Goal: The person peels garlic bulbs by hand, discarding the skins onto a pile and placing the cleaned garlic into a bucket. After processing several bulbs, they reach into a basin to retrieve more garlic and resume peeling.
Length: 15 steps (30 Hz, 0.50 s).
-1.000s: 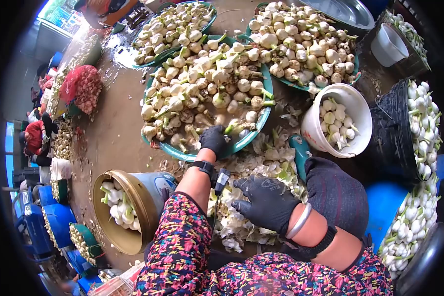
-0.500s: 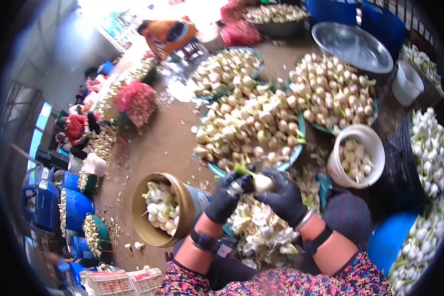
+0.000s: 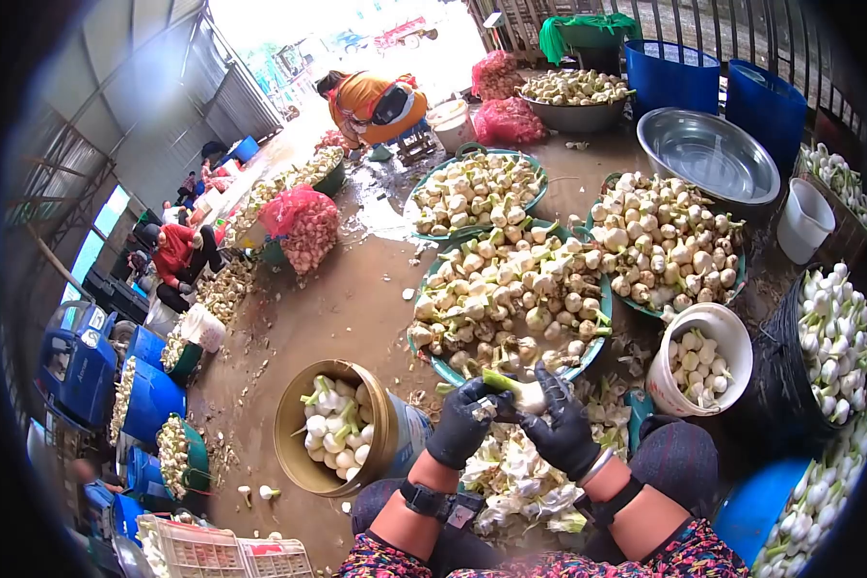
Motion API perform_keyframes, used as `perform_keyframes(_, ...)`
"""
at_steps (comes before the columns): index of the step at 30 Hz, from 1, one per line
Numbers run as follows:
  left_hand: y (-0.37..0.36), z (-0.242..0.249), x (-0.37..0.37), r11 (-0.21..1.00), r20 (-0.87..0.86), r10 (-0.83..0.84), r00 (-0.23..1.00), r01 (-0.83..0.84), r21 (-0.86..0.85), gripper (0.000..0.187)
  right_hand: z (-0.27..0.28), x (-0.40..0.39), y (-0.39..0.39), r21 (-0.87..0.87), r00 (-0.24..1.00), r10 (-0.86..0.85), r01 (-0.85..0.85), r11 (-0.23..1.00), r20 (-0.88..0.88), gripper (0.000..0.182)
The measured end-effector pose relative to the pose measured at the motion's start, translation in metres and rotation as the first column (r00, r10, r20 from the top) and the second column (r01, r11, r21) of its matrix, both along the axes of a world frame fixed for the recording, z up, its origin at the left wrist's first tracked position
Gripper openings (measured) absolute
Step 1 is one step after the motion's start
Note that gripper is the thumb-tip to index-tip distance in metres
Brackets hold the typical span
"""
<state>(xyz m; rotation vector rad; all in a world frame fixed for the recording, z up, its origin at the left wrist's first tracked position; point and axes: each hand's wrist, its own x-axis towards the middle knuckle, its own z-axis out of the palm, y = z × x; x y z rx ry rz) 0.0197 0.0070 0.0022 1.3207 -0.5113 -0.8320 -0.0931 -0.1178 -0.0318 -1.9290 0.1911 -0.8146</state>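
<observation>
Both hands wear black gloves and meet over a heap of peeled garlic skins (image 3: 522,482). Between them lies a pale garlic bulb (image 3: 528,395) with a short green stem pointing left. My left hand (image 3: 464,424) is closed about the stem end, with a whitish scrap of skin (image 3: 485,410) at its fingers. My right hand (image 3: 561,429) has its fingers wrapped over the bulb's right side. Just beyond them is a green-rimmed basin (image 3: 602,332) of unpeeled garlic bulbs. A tan bucket (image 3: 383,433) of peeled white bulbs stands to the left.
At the right are a white bucket (image 3: 657,371) of garlic cloves and a black container (image 3: 785,356) heaped with white bulbs. A metal basin (image 3: 708,159) and blue barrels (image 3: 672,82) stand behind. Two other people, one in orange (image 3: 380,101) and one in red (image 3: 175,252), work farther off.
The head view has tilted up, so the scene sits lower in the frame. The right-hand fingers have shifted up over the bulb, which stays between both hands.
</observation>
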Motion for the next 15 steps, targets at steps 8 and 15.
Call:
perform_keyframes(8,0.008,-0.020,0.009,0.995,0.473,-0.099,0.876,0.075,0.069,0.018,0.018,-0.010,-0.019,0.996,0.648,0.758,-0.025,-0.086,0.082,0.033)
perform_keyframes(15,0.010,-0.012,0.001,0.998,0.035,-0.045,0.998,0.043,0.049,0.035,0.012,-0.009,-0.028,0.965,0.716,0.651,-0.143,-0.220,0.254,0.036)
